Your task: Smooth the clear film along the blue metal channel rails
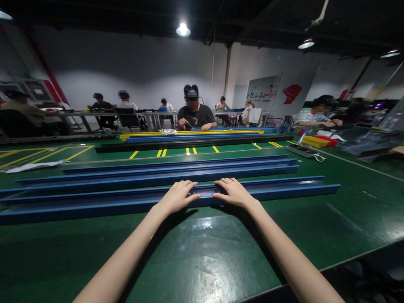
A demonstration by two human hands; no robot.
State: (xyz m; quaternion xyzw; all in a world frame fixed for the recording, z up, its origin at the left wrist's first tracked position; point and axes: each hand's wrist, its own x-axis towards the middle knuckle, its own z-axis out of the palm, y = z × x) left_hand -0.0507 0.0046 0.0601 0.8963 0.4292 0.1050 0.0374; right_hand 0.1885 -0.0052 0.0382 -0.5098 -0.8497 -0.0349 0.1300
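Workshop, apparently | long green worktable (202, 256) | seated workers | hanging lamps (183, 29)

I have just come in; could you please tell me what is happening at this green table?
One person's left hand and right hand lie over the nearest blue channel, fingertips toward each other. More blue channels lie behind it on the table, and beyond them a black bar. Another person sits across the table.
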